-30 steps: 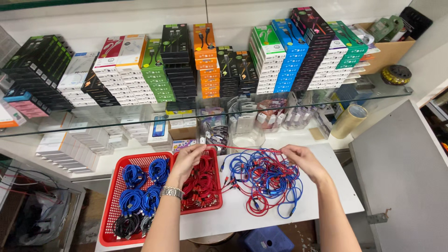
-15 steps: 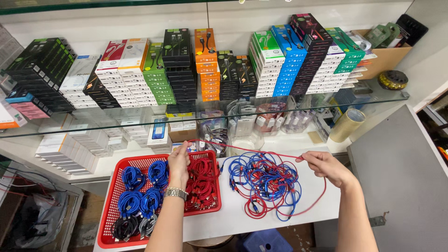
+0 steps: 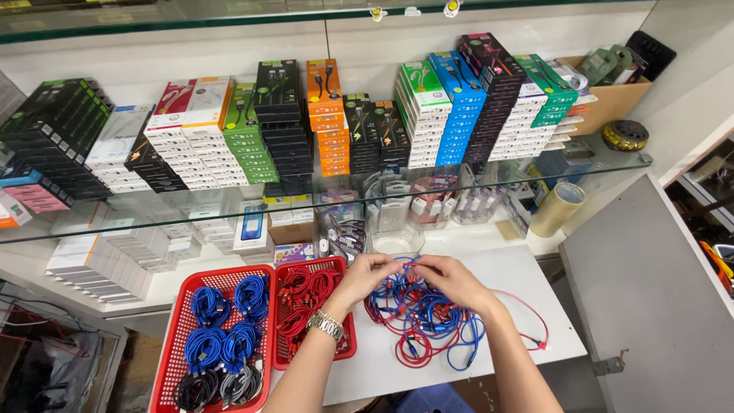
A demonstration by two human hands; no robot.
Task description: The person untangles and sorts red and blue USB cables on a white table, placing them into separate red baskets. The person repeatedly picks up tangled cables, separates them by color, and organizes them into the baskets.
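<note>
My left hand (image 3: pixel 370 274) and my right hand (image 3: pixel 449 278) meet over a tangled pile of red and blue cables (image 3: pixel 428 321) on the white counter (image 3: pixel 511 275). Both pinch the same red cable (image 3: pixel 403 268) between the fingertips. A loose loop of that red cable (image 3: pixel 535 325) trails to the right on the counter. A metal watch (image 3: pixel 326 324) sits on my left wrist. To the left stand a small red basket of coiled red cables (image 3: pixel 302 302) and a larger red basket (image 3: pixel 183 336) with coiled blue, grey and black cables.
A glass shelf (image 3: pixel 612 162) above the counter carries stacks of coloured cable boxes (image 3: pixel 451 99). Beneath it are small boxes and clear packets (image 3: pixel 394 210), and a roll of tape (image 3: pixel 556 208) at right. A grey panel (image 3: pixel 650 283) borders the counter's right side.
My right hand had pulled a red cable out to the right; it has now come back to meet my left hand above the pile, both gripping the cable.
</note>
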